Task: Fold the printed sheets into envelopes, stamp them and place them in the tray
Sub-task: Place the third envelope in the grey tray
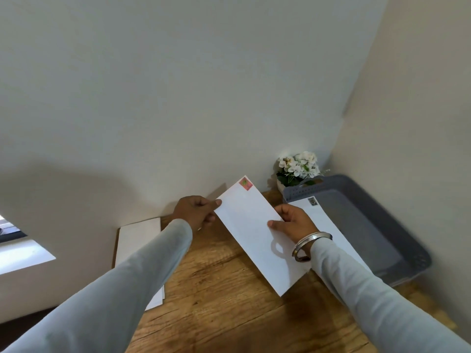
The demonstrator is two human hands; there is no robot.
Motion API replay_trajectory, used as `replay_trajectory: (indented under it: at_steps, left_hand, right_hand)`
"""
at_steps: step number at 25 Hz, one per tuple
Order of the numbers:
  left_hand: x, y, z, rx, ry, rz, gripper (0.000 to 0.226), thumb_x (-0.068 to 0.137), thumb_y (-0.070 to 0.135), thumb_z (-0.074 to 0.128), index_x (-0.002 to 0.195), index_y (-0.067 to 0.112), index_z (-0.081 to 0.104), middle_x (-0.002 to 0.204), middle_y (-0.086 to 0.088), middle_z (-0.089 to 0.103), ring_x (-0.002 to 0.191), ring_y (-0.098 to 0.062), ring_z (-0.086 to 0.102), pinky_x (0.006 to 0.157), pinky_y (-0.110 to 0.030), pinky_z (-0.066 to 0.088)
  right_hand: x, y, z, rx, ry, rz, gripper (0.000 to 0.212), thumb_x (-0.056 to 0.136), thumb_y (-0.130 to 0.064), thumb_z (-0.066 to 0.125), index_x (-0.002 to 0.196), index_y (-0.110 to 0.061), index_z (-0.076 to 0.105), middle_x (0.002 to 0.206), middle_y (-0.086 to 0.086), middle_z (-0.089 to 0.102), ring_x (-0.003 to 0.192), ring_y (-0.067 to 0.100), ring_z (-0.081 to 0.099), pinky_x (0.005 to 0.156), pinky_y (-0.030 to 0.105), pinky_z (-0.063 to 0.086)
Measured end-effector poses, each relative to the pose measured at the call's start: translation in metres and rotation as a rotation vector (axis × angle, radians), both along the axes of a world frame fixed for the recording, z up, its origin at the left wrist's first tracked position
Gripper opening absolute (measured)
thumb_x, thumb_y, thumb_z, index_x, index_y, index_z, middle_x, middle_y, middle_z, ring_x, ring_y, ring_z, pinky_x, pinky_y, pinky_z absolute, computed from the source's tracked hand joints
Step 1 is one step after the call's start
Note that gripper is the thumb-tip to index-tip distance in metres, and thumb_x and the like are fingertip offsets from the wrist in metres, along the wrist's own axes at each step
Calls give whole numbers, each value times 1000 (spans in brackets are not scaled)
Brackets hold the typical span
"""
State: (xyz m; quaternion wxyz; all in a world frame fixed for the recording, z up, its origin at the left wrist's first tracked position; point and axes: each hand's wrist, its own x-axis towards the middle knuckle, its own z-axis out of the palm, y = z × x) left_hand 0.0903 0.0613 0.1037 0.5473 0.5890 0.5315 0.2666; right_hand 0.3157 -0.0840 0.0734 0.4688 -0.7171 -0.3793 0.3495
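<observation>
1. We see the left hand (196, 211) and right hand (293, 220) pinching an envelope (254, 235) over the table (216, 289) — its stamp (245, 183) at the far corner.
2. A second envelope (321, 217) lies in the grey tray (407, 250) beside flowers (298, 165); sheets (137, 240) lie far left.

Both arms reach forward in grey sleeves (153, 263). Left hand (196, 211) pinches envelope (254, 233) edge, thumb on top. Right hand (293, 221) grips opposite edge, fingers likely curled beneath. Bangle (309, 247) on right wrist.

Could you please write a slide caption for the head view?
The left hand and right hand hold a stamped envelope over the wooden desk, beside the grey tray holding another envelope.
</observation>
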Motion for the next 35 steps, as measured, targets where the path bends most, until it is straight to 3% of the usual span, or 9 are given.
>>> replay_trajectory:
  at_steps: [3,7,9,12,17,24,28,32,35]
  left_hand:
    - [18,0,7,60,25,34,36,79,40,83,73,10,64,67,-8,72,55,-18,64,52,-27,50]
    - [52,-7,8,246,124,-51,42,86,47,70,72,8,67,60,0,70,58,-17,66,71,-34,58]
    - [73,-15,9,336,165,-218,26,88,43,66,75,21,72,70,3,73,71,-17,70,80,-39,58]
    - [107,-37,7,516,298,-507,15,86,46,66,87,32,71,93,11,72,90,-12,65,84,-34,53]
    - [157,-77,-2,693,388,-851,30,92,44,64,117,29,65,122,9,60,107,-12,59,93,-33,49]
    - [212,-97,-34,859,791,-1150,55,98,61,38,134,24,57,138,-2,57,127,-26,50,113,-48,33]
    - [220,-102,-50,917,946,-1256,63,99,64,24,131,23,60,133,-6,60,127,-30,49,119,-54,18]
    - [226,-103,-60,959,1047,-1280,72,98,67,13,121,22,64,124,-7,64,122,-31,52,118,-58,14]
    - [228,-103,-61,964,1087,-1290,74,98,68,11,119,22,65,122,-7,66,121,-31,53,118,-60,12]
  right_hand:
    - [13,-12,6,-11,-44,-25,19,86,-3,73,103,-11,69,100,4,75,87,18,71,71,22,55]
    - [41,-23,16,49,-70,-182,19,85,0,72,92,-17,69,94,6,75,86,30,71,82,44,59]
    - [60,-31,25,35,-91,-264,20,85,1,70,90,-18,69,92,6,73,83,30,69,81,43,58]
    - [97,-47,30,-15,-115,-370,22,85,3,68,99,-15,69,98,9,71,86,30,67,82,38,56]
    - [140,-71,16,-167,-232,-487,28,84,4,62,107,-9,70,98,11,71,87,28,64,78,27,46]
    - [143,-67,-23,-356,-305,-418,33,88,-2,50,113,-15,68,109,12,69,99,34,64,92,42,53]
    - [136,-60,-42,-470,-361,-315,32,93,-7,50,119,-19,64,118,10,66,104,34,63,92,46,54]
    - [137,-59,-52,-680,-607,-162,43,92,-24,56,135,-25,53,132,9,53,120,37,54,98,51,51]
    - [132,-57,-54,-792,-657,-91,48,94,-29,59,140,-23,47,136,9,51,126,36,50,102,51,49]
